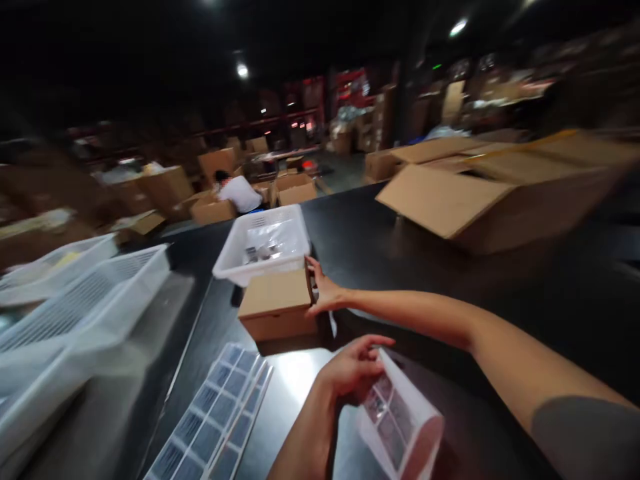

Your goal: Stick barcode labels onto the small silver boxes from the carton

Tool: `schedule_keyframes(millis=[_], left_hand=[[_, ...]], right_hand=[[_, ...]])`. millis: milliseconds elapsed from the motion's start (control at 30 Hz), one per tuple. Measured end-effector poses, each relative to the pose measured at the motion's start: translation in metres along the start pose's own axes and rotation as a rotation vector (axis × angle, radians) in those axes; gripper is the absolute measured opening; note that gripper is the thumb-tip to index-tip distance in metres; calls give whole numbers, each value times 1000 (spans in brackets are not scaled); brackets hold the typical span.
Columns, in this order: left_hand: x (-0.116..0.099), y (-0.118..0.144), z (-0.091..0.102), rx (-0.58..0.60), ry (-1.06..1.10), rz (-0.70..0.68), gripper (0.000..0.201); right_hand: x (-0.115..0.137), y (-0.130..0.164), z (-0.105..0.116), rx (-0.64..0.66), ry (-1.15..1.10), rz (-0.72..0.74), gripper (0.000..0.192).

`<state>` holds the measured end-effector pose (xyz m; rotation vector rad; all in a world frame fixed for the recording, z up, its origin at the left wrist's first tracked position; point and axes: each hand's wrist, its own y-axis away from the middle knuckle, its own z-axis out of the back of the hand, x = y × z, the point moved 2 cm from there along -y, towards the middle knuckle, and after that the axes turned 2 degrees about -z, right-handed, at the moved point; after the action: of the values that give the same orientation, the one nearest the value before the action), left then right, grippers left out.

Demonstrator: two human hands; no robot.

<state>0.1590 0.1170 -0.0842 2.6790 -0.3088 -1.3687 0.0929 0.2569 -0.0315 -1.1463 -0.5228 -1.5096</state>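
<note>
My right hand [324, 290] reaches across the black table [400, 267] and grips the right side of a small closed cardboard box [278, 303]. My left hand [353, 370] is lower and nearer to me; it holds a curled sheet of labels [400, 420] by its top edge. A flat sheet of printed labels [215, 417] lies on the table to the left of my left forearm. Just behind the small box stands a white plastic bin [240, 257] with clear bags of small parts in it.
Stacked white plastic baskets [85, 300] stand at the left. A large open cardboard carton [500, 193] sits on the table at the right. Beyond the table a person in a white shirt [240, 193] sits among many cardboard boxes [165, 187] in a dim warehouse.
</note>
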Motion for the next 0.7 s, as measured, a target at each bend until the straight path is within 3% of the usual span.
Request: schedule_keyframes(millis=[100, 233, 333, 367, 433, 533, 600, 700], left_hand=[[-2, 6, -17, -32, -13, 15, 50], [-11, 21, -47, -131, -148, 92, 26], [-28, 39, -63, -267, -536, -47, 7], [-35, 44, -68, -326, -728, -118, 12], [-48, 49, -76, -454, -1135, -205, 27], [-63, 42, -91, -548, -1588, -83, 51], [-71, 34, -100, -537, -1758, 23, 56], [-85, 25, -107, -574, -1840, -3, 47]], right_hand=[[-14, 74, 66, -6, -22, -46, 173], [-16, 193, 151, -11, 66, -79, 172], [-2, 260, 193, -75, 205, -40, 163], [8, 275, 204, -132, 302, 19, 159], [34, 292, 217, -204, 549, 182, 139], [74, 295, 219, -37, 838, 299, 93], [92, 289, 219, 54, 914, 227, 73], [98, 279, 224, 81, 951, -3, 48]])
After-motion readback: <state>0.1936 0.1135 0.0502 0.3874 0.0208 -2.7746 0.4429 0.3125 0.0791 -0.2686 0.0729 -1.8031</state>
